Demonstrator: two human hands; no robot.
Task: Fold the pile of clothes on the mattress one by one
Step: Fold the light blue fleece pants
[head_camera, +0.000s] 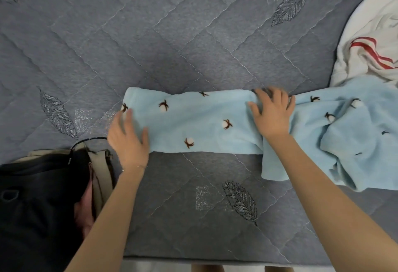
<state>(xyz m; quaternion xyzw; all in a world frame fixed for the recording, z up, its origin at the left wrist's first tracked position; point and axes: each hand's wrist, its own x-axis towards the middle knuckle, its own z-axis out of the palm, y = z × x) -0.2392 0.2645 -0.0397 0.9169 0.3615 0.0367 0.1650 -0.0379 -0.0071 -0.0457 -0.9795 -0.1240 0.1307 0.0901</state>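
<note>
Step in hand: folding one piece, a light-blue fleece garment with a small flower print. It lies across the middle of the grey quilted mattress. Its left part is already laid into a flat, long strip. Its right part is bunched and rumpled, trailing toward the near edge.

Left hand: palm down, fingers straight and spread, lying over the left end of the strip and gripping nothing. Right hand: also flat and spread, pressing down where the flat strip meets the bunched part. Its fingertips reach the far edge and are blurred, so I cannot tell whether they hook the edge. Looks like smoothing or pinning the fold, not lifting.

Judgement: this garment is about half done. The next move likely calls for pulling the bunched right part straight, laying it flat in line with the strip, then folding end over end. One hand should hold the strip down so the fleece does not slide.

Around: white garment with red stripes, crumpled at the far right, touching or overlapping the blue one's right end, apparently not yet folded. It may drag along when the blue one is pulled. A dark bag with a beige strap sits at the near left, just beside the left hand, crowding that end.
</note>
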